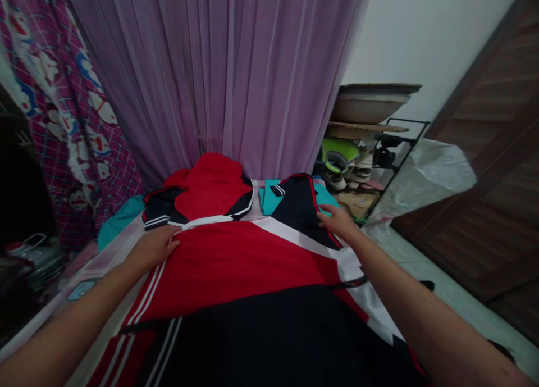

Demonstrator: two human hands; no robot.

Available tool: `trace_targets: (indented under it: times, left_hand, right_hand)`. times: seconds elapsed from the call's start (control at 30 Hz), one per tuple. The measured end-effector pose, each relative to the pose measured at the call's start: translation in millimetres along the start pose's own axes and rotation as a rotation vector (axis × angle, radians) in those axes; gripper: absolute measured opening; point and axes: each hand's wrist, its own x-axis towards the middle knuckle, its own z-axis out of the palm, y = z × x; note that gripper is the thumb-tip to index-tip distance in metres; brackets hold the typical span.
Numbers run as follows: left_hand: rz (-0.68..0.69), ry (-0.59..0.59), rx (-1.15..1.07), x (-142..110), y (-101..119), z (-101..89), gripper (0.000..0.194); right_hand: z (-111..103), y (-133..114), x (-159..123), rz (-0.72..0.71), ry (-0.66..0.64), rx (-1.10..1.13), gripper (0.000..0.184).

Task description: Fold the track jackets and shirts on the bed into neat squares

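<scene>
A red, white and navy tracksuit jacket (236, 258) lies spread in front of me, white stripes down its left side. My left hand (158, 245) is at its upper left edge, thumb and fingers closed on the cloth. My right hand (339, 223) pinches the red-trimmed edge of a navy section (295, 210) at the upper right. Dark navy cloth (286, 336) covers the near part; I cannot tell whether it belongs to the same garment. Beyond the jacket sits a bunched red and navy garment (210, 185) with white striped trim.
Turquoise folded cloth (269, 199) lies behind the navy section. A purple curtain (252, 83) hangs at the back, with a patterned cloth (84, 123) to its left. At right stand a shoe rack (391, 168), a white plastic bag (438, 173) and a wooden door (484, 151). A phone-like object (82, 290) lies left.
</scene>
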Motion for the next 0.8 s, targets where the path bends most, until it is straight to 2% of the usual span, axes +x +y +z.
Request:
trace_targets:
  times: [0.07, 0.17, 0.3, 0.47, 0.53, 0.6, 0.67, 0.73, 0.8]
  left_hand:
    - [0.038, 0.028, 0.032, 20, -4, 5.7, 0.049]
    - [0.055, -0.036, 0.048, 46, -11, 14.5, 0.053]
    - [0.015, -0.162, 0.014, 65, -19, 22.3, 0.056]
    - [-0.030, -0.304, -0.020, 68, -21, 19.6, 0.066]
    - [-0.044, -0.339, -0.046, 64, -19, 15.7, 0.069]
    - [-0.055, -0.343, -0.056, 58, -17, 11.4, 0.069]
    - [-0.056, -0.342, -0.053, 52, -15, 7.3, 0.069]
    - [-0.042, -0.354, -0.060, 47, -14, 3.8, 0.068]
    - [-0.030, -0.366, -0.072, 44, -13, 1.0, 0.068]
  right_hand:
    - [2, -12, 42, 0.107, 0.065, 0.222, 0.049]
    - [9, -27, 95, 0.238, 0.135, 0.516, 0.060]
    - [26, -32, 137, 0.323, 0.096, 0.689, 0.057]
    - [35, -24, 146, 0.365, 0.024, 0.598, 0.016]
    - [30, -22, 141, 0.368, 0.032, 0.566, 0.009]
    - [25, -20, 134, 0.365, 0.042, 0.558, 0.017]
    - [23, -20, 128, 0.360, 0.044, 0.574, 0.037]
    - [26, -20, 126, 0.348, 0.037, 0.606, 0.057]
    - [32, -20, 131, 0.321, 0.008, 0.662, 0.066]
